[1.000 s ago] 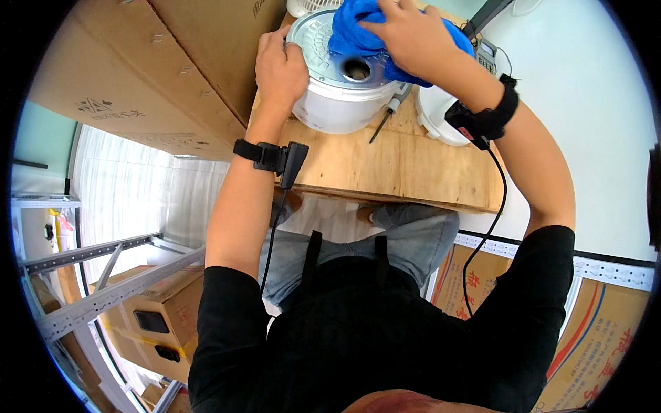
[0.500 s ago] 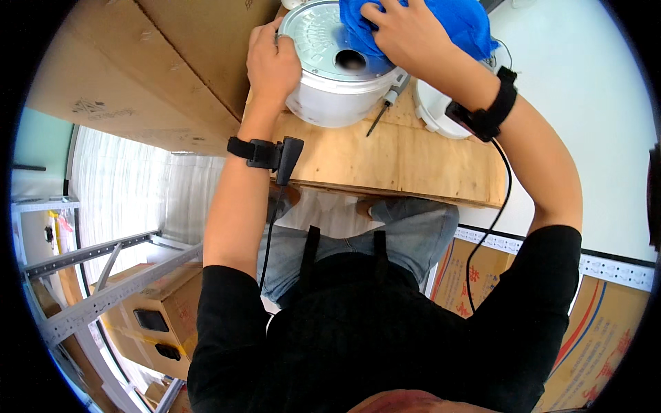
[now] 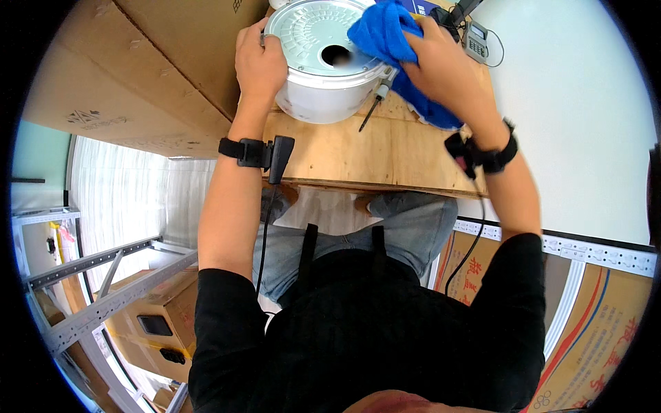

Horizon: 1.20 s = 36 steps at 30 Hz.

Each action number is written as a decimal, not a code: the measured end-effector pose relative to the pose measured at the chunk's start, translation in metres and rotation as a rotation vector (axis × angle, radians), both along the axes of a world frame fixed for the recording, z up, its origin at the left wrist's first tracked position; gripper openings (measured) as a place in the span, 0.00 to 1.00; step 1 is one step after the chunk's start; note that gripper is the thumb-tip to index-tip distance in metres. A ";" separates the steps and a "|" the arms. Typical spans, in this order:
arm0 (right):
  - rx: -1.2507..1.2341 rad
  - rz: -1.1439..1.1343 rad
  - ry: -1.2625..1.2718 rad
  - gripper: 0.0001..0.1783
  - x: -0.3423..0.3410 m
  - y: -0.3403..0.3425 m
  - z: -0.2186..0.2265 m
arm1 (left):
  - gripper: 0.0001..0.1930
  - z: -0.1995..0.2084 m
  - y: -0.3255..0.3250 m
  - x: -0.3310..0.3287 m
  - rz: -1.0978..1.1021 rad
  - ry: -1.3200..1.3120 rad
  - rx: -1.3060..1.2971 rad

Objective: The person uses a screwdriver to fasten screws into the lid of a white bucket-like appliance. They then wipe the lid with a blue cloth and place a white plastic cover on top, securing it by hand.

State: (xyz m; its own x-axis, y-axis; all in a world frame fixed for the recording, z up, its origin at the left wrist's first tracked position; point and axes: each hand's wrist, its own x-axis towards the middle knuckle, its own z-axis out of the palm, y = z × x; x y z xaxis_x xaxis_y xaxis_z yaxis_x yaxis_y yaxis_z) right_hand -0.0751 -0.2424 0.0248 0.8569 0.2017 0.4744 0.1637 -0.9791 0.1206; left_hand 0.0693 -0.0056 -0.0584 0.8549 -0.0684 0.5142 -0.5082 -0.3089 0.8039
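The left grip (image 3: 261, 65) presses the left rim of a white pot (image 3: 323, 100) on the wooden bench (image 3: 330, 151). The pot's silvery lid (image 3: 296, 31) has a round, dark hole (image 3: 335, 55). The right grip (image 3: 444, 69) clutches a blue cloth (image 3: 385, 33) at the lid's right edge. A screwdriver (image 3: 374, 110) lies just beside the pot. A keypad device (image 3: 476, 41) sits beyond the right grip; a carton (image 3: 158, 89) stands at far left.
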 end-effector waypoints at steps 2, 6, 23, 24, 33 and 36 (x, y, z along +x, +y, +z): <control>0.092 -0.077 -0.023 0.21 -0.024 0.019 -0.013 | 0.21 0.002 -0.004 -0.002 -0.001 -0.006 0.030; 0.366 -0.154 -0.104 0.20 -0.047 0.070 -0.038 | 0.23 0.007 0.002 -0.004 -0.007 0.025 0.073; 0.652 -0.180 -0.175 0.15 -0.052 0.081 -0.062 | 0.23 0.006 0.002 0.003 -0.034 0.091 0.022; 0.628 -0.202 -0.171 0.15 -0.053 0.084 -0.059 | 0.23 0.008 0.002 0.001 -0.023 0.085 0.042; 0.758 -0.028 0.004 0.17 -0.086 0.033 -0.043 | 0.25 -0.005 0.005 0.012 -0.053 0.086 -0.007; 0.691 -0.269 -0.041 0.23 -0.123 -0.006 -0.034 | 0.26 -0.015 0.010 0.022 -0.100 0.175 -0.103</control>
State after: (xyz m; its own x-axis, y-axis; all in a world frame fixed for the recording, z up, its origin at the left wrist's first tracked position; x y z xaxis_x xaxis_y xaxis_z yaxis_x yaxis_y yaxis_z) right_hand -0.1978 -0.2484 -0.0097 0.8133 -0.3686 0.4501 -0.0834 -0.8395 -0.5369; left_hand 0.0908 0.0041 -0.0730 0.9232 -0.1116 0.3677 -0.3825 -0.1757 0.9071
